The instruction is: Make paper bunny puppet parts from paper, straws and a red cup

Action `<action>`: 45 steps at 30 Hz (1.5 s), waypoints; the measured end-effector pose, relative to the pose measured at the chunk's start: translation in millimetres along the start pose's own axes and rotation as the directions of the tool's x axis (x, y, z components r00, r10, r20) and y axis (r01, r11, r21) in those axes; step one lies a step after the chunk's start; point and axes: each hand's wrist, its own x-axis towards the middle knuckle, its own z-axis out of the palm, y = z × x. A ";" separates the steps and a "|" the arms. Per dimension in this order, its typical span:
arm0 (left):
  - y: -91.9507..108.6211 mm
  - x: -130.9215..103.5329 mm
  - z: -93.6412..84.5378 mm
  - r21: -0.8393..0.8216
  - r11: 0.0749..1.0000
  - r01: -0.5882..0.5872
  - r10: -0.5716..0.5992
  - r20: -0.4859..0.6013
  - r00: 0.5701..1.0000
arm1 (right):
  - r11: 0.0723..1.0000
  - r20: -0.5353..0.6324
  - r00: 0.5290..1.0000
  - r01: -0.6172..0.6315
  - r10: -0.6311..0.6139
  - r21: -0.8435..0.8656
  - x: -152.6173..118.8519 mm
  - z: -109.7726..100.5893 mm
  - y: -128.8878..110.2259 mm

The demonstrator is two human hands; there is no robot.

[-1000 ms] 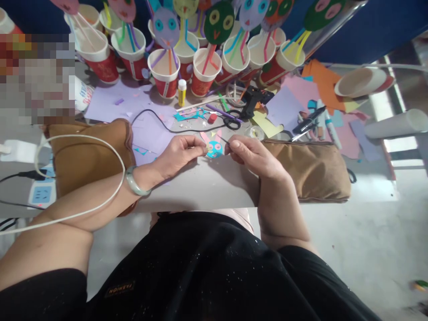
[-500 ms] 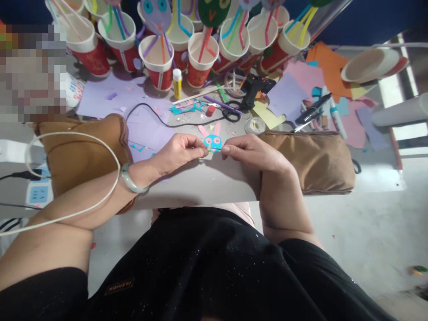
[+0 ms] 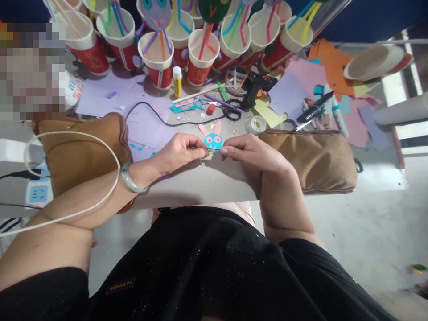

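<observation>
Between my two hands stretches a thin dark strip (image 3: 213, 149), too fine to tell whether it is paper or thread. My left hand (image 3: 183, 151) pinches its left end, and my right hand (image 3: 249, 151) pinches the right end with thumb and forefinger. Right behind the strip lies a blue paper rabbit face (image 3: 213, 140) with pink ears and pink round eyes. My fingertips cover part of its lower edge. Small pale yellow scraps (image 3: 210, 154) show just below the face.
Red and white paper cups (image 3: 159, 62) with coloured straws line the back. A glue stick (image 3: 177, 82), scissors (image 3: 232, 111), a glue gun (image 3: 252, 89), a tape roll (image 3: 256, 124) and markers (image 3: 316, 107) lie before them. Brown pouches (image 3: 309, 160) flank my hands; a white cable (image 3: 76, 133) loops at left.
Both hands stay almost in place with the strip held between them. The view has shifted very slightly; the paper face lies where it was.
</observation>
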 end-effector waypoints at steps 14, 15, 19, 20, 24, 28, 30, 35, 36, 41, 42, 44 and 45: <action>2.4 0.0 0.6 -0.006 1.000 0.008 -0.008 0.010 1.000 | 1.000 0.008 1.000 -0.016 0.016 0.009 0.3 -1.4 4.5; 2.9 0.0 0.9 -0.007 1.000 0.010 -0.010 0.012 1.000 | 1.000 0.013 1.000 -0.018 0.018 0.014 0.3 -1.7 4.6; 2.2 -0.1 0.9 0.003 1.000 0.001 -0.001 0.038 0.999 | 0.999 0.030 0.999 -0.038 0.037 0.028 -0.1 -2.3 3.6; 1.6 -0.2 0.8 0.007 1.000 -0.001 0.001 0.043 0.999 | 0.999 0.030 0.999 -0.043 0.042 0.027 -0.3 -2.4 3.3; 1.4 -0.5 0.8 0.026 1.000 0.012 -0.013 0.035 0.999 | 0.998 0.018 0.998 -0.058 0.058 0.025 -0.8 -2.6 3.2; 3.9 -0.8 1.9 0.016 1.000 0.019 -0.019 0.027 0.999 | 0.999 0.011 0.999 -0.041 0.041 0.009 -0.6 -1.9 2.6; 3.6 -0.3 2.2 -0.004 1.000 0.013 -0.012 0.017 1.000 | 0.999 -0.028 0.999 -0.036 0.036 0.006 0.0 -0.7 1.9; -2.1 2.8 3.1 -0.148 0.989 0.028 -0.036 -0.052 0.998 | 0.994 -0.262 0.965 0.007 0.021 0.106 2.7 9.0 3.5; -2.7 3.3 3.4 -0.190 0.981 0.042 -0.054 -0.060 0.997 | 0.990 -0.295 0.955 0.017 0.024 0.138 3.5 12.2 4.6; 0.2 3.6 3.7 -0.342 0.938 0.056 -0.079 -0.054 0.995 | 0.966 -0.357 0.933 0.063 0.032 0.249 6.6 29.3 8.5; 1.0 3.5 3.5 -0.353 0.934 0.058 -0.083 -0.055 0.995 | 0.964 -0.364 0.931 0.066 0.034 0.258 6.9 32.3 8.6; 1.9 3.4 3.1 -0.366 0.929 0.060 -0.091 -0.066 0.994 | 0.963 -0.376 0.926 0.063 0.042 0.261 7.3 37.4 8.1; 1.8 3.5 2.9 -0.370 0.927 0.058 -0.091 -0.074 0.993 | 0.965 -0.379 0.924 0.061 0.042 0.255 7.5 39.5 7.7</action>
